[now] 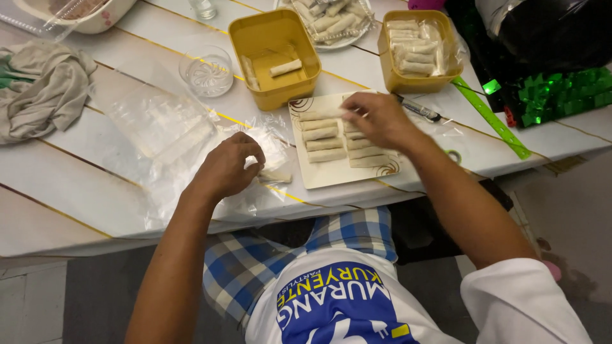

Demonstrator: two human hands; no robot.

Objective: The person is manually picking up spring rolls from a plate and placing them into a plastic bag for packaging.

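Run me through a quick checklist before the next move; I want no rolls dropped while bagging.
1. Right hand has a roll at its fingertips above the square plate: ok.
2. Left hand holds the clear plastic bag by a roll: ok; whether the bag mouth is open: cannot tell.
3. Rolls remaining on the plate lie in tidy rows, none overhanging: ok.
4. Plate sits fully on the table: not ok, its near corner is close to the edge.
5. Yellow container is nearby with room, only a few rolls inside: ok.
6. Drinking glass stands clear of both hands: ok.
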